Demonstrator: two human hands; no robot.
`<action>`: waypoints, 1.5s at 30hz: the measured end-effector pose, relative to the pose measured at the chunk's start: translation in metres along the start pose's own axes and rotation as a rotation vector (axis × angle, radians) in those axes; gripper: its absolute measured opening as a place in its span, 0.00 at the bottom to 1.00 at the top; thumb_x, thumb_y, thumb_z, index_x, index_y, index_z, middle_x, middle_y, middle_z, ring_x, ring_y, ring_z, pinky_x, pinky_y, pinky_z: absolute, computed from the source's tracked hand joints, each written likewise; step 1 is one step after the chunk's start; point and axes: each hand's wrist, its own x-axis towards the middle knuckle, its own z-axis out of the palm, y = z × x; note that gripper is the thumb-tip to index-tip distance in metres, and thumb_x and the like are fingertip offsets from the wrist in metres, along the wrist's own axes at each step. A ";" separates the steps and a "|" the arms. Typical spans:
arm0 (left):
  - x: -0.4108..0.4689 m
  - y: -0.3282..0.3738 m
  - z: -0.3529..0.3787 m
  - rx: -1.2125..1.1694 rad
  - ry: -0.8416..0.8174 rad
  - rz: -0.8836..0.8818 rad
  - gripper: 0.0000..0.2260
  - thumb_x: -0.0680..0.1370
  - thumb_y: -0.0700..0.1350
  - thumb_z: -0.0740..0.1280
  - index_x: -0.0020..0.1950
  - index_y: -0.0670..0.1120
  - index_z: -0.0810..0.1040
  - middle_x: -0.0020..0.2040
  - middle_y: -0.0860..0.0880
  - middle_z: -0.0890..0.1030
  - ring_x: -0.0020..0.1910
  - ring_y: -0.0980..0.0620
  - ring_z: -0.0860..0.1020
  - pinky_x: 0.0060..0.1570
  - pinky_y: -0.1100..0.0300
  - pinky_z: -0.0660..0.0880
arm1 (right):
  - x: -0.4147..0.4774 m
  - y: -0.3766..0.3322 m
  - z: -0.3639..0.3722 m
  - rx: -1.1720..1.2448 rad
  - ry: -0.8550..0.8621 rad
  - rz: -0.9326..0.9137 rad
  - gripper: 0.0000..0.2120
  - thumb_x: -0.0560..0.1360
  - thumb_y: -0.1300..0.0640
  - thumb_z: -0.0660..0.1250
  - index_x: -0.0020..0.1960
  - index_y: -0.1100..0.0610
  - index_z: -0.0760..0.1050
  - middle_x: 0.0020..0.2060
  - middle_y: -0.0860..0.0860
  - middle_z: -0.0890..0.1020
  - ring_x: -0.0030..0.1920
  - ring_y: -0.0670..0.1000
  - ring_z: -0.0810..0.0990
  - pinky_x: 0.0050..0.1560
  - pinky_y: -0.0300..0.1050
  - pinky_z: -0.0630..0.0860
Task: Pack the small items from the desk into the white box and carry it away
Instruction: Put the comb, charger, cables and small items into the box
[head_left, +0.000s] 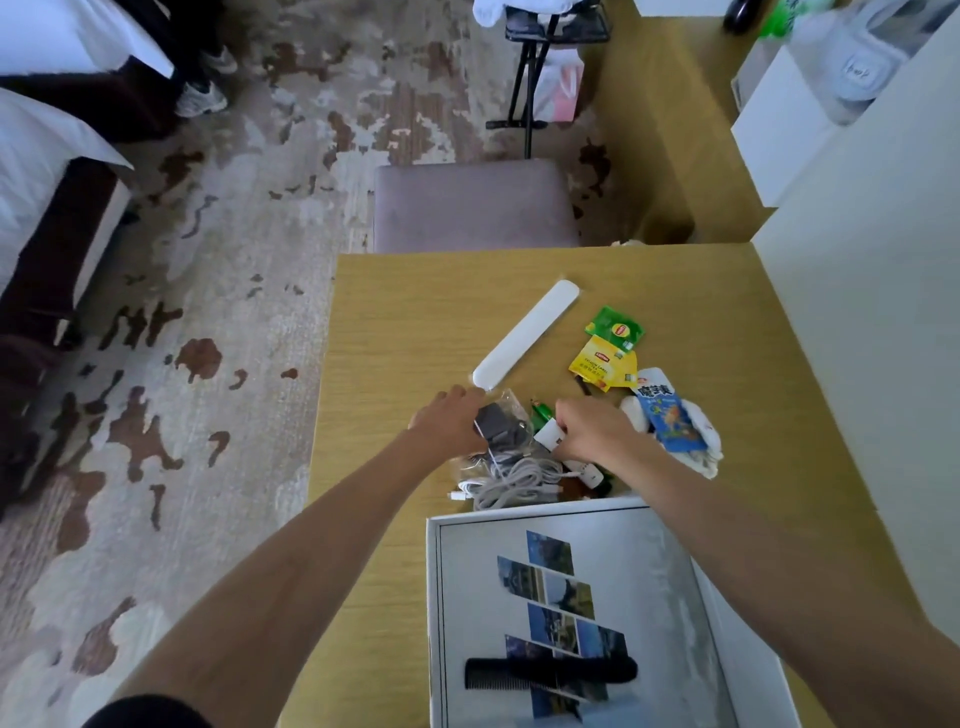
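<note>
Both hands reach into the clutter just beyond the white box (432, 597), which sits open at the near edge of the worktop (395, 322), close enough that each item needs only a short pull back. The left hand (452, 421) grips a dark grey adapter (496, 428) inside a clear bag. The right hand (592, 431) curls its fingers down onto a small white plug (548, 435), though I cannot tell whether it has really closed on it. The grey cables (514, 480) lie tangled against the box's far wall. A black comb (550, 670) is already inside the box. The long white case (524, 335), tea sachets (605, 358) and blue packet (670, 421) are not yet packed. Beyond the yellow wood-grain worktop stand a padded stool (475, 205), patterned carpet (208, 260) and a bed (31, 156) on the left.
</note>
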 end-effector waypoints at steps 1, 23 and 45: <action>0.002 -0.001 -0.001 -0.004 -0.033 0.022 0.36 0.71 0.50 0.71 0.74 0.46 0.58 0.69 0.42 0.67 0.66 0.42 0.67 0.62 0.44 0.71 | 0.000 -0.001 0.000 -0.036 0.000 -0.018 0.18 0.68 0.50 0.72 0.37 0.52 0.62 0.32 0.49 0.68 0.37 0.55 0.72 0.29 0.44 0.63; -0.035 -0.002 -0.006 -0.598 0.072 -0.209 0.52 0.62 0.45 0.81 0.76 0.44 0.51 0.64 0.36 0.73 0.60 0.38 0.75 0.59 0.45 0.75 | -0.057 0.007 -0.013 0.529 0.449 -0.160 0.01 0.71 0.57 0.70 0.41 0.54 0.81 0.39 0.47 0.83 0.41 0.47 0.81 0.42 0.47 0.78; -0.171 0.015 -0.025 -0.976 0.250 0.059 0.21 0.73 0.50 0.71 0.62 0.55 0.66 0.52 0.55 0.79 0.47 0.61 0.79 0.39 0.67 0.77 | -0.022 0.002 0.007 -0.024 -0.080 0.007 0.08 0.68 0.53 0.71 0.41 0.55 0.75 0.38 0.54 0.79 0.38 0.54 0.78 0.32 0.42 0.68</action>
